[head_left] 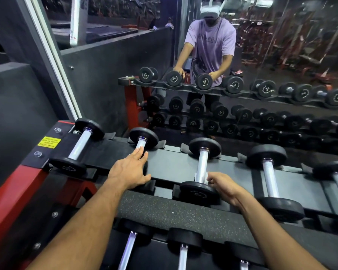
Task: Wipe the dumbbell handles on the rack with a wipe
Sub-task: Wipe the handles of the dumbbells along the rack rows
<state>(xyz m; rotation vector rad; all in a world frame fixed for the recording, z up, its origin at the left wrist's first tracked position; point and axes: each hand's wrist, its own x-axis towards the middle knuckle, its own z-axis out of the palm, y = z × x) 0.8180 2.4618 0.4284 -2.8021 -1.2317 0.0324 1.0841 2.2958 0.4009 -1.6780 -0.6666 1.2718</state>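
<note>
While left hand (130, 170) rests flat, right hand (223, 185) pinches wipe (200, 175).

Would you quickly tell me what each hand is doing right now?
Left hand: open, fingers straight, resting on the second dumbbell's handle.
Right hand: pinching a white wipe around the third dumbbell's handle.

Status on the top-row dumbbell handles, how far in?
Done: cannot tell; no handle shows visible wipe marks. In hand: the right hand holds a white wipe around the near end of the third dumbbell's handle; the left hand rests on the second dumbbell's handle. Left: likely the dumbbells to the right and the lower row.
</note>
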